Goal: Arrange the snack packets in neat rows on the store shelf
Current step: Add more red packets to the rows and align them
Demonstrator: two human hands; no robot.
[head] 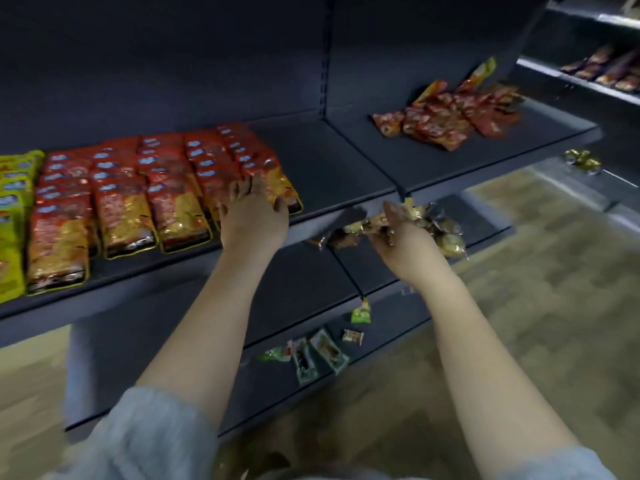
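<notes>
Left hand lies flat on the rightmost row of red packets on the shelf, fingers spread and relaxed, not gripping. Right hand is just below the shelf edge with its fingers curled round a bunch of small wrapped snacks. Yellow packets sit at the far left. A loose red pile is further right. A few small packets lie on the lower shelf.
</notes>
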